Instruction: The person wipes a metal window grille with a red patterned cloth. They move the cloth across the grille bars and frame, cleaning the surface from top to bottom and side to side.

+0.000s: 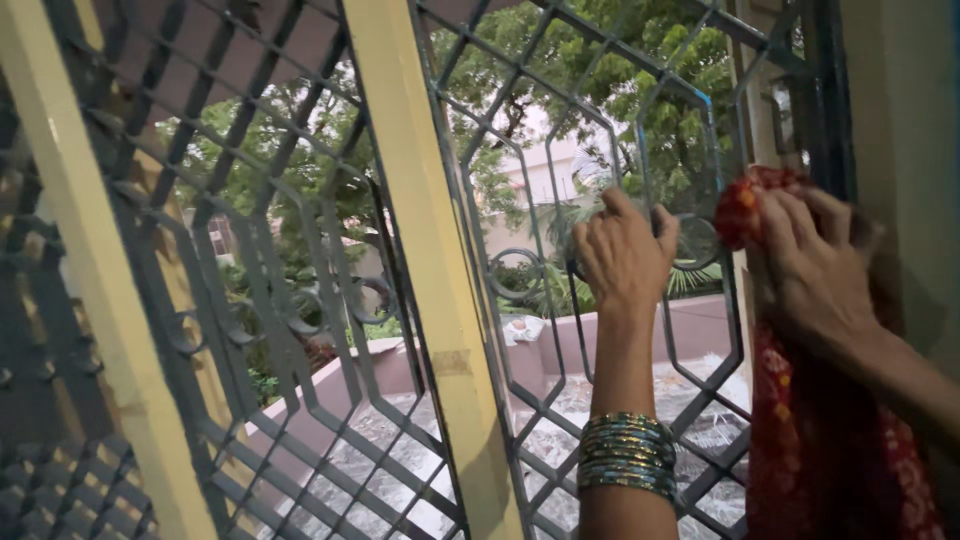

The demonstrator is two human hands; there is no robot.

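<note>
- Red patterned cloth [745, 205] sits bunched at the right side of the scene, pressed against the grey metal window grille [560, 130] near the dark frame edge.
- Right hand [815, 270] is clamped on that cloth, fingers curled over the wad and knuckles facing the camera; more red fabric [830, 450] hangs below the wrist, though whether it is the same piece cannot be told.
- Left hand [625, 255] is up on the grille just left of the cloth, fingers closed around a curved bar of the round ring in the metalwork, thumb hooked over the bar.
- Both hands are near each other but apart, with a stretch of open grille between them.
- A stack of green and gold bangles [628, 455] circles the left forearm, low in the view.
- A pale yellow painted window post [430, 260] runs slantwise down the middle, splitting the grille into a left panel and a right panel.
- A second yellow post [95, 300] stands at the far left.
- Beyond the bars, far off, green trees [640, 80] fill the upper view, and a pinkish parapet wall [560, 345] borders a pale terrace floor [400, 450].
</note>
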